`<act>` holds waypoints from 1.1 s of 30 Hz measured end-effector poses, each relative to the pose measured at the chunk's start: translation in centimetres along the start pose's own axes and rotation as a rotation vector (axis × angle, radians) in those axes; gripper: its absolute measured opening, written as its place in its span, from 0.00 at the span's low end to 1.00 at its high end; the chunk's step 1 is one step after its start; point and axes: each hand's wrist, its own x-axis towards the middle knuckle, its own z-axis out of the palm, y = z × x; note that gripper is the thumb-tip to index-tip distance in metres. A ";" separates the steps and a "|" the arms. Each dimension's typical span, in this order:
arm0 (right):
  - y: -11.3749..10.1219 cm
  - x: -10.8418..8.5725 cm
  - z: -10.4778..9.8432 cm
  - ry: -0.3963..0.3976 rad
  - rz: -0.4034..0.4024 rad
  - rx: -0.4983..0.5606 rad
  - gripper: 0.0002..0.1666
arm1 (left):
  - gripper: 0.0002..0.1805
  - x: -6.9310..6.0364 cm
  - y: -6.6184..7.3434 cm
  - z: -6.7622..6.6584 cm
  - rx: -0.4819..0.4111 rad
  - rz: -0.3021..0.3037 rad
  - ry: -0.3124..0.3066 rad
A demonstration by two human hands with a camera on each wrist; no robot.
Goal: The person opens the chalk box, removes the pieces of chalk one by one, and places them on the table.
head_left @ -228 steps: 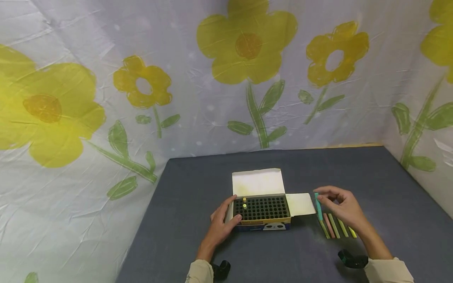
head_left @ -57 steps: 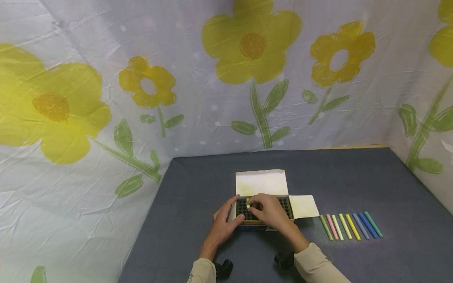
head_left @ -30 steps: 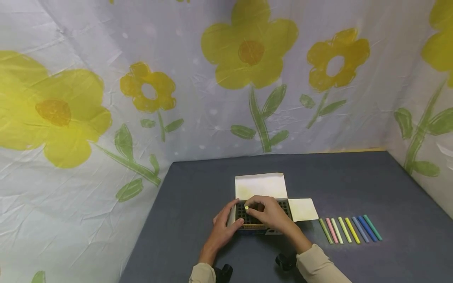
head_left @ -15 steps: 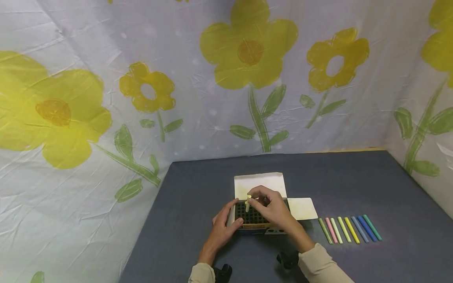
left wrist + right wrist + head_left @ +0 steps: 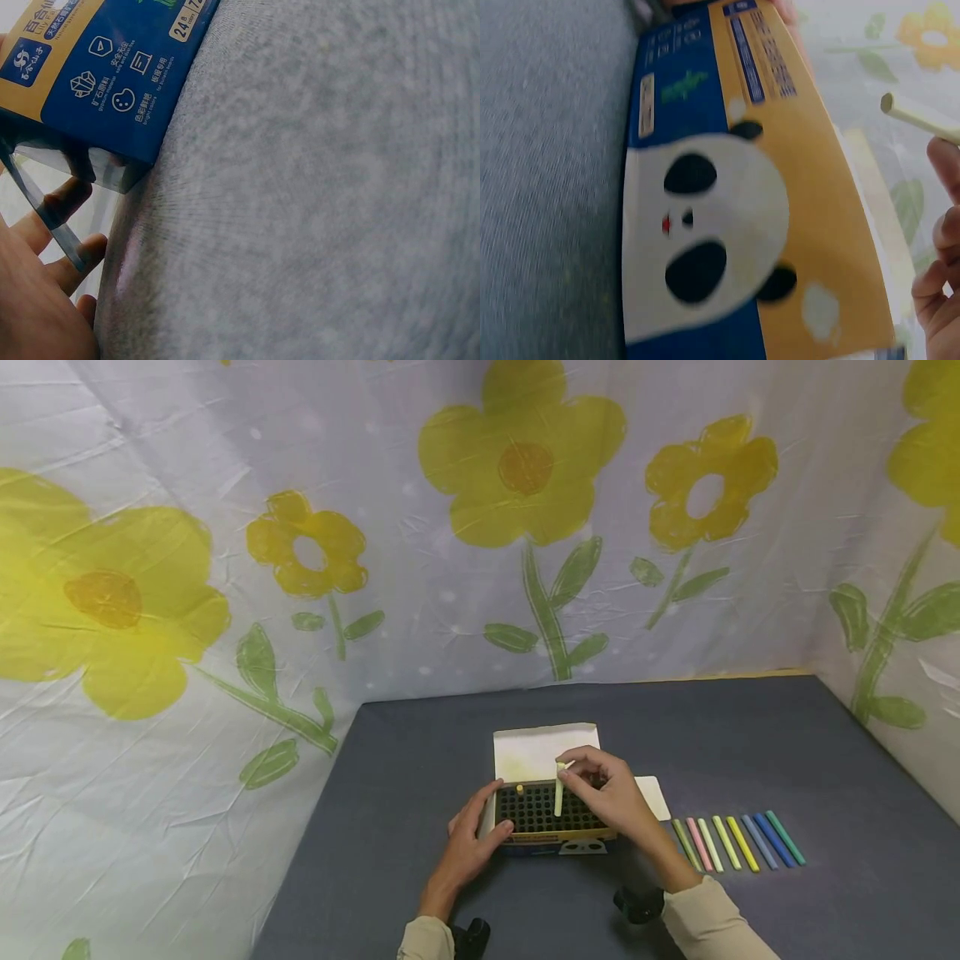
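Observation:
An open chalk box [image 5: 536, 843] with a black tray of holes [image 5: 587, 814] stands on the table; its blue and yellow side has a panda face in the right wrist view. My left hand [image 5: 467, 853] holds the box's left end, thumb at the front edge and a finger at the back. Over the tray my right hand [image 5: 611, 789] pinches a pale yellow chalk stick [image 5: 558, 795] near its top. The stick hangs upright, and its lower end shows apart from the box in the right wrist view. One orange-yellow chalk [image 5: 520, 789] stands in a hole at the back left.
A row of several chalk sticks [image 5: 737, 843] in green, pink, pale yellow, yellow and blue lies right of the box. The white lid [image 5: 536, 752] stands up at the back; a side flap [image 5: 654, 797] sticks out rightward. A flowered cloth [image 5: 420, 568] hangs behind the dark table [image 5: 420, 752].
My right hand has drawn the pale yellow chalk up out of the tray and moved it right. Earlier it added chalk sticks to the row. My left hand stays on the box.

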 end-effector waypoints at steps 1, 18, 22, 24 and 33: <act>0.0 -0.1 -0.3 -0.001 0.002 0.000 0.13 | 0.34 0.0 0.0 0.0 0.000 0.000 0.000; 1.8 -2.8 -7.0 0.022 0.044 -0.063 0.12 | 0.34 -0.1 0.0 0.2 -0.011 0.044 0.002; 2.1 -3.6 -8.7 0.029 0.068 -0.098 0.13 | 0.35 -0.1 0.0 0.1 -0.014 0.055 0.001; 2.2 -4.2 -9.4 0.033 0.081 -0.125 0.13 | 0.35 0.0 -0.1 0.1 -0.014 0.051 0.000; 3.2 -6.8 -12.9 0.085 0.193 -0.263 0.14 | 0.35 0.0 -0.2 0.1 -0.007 0.037 0.001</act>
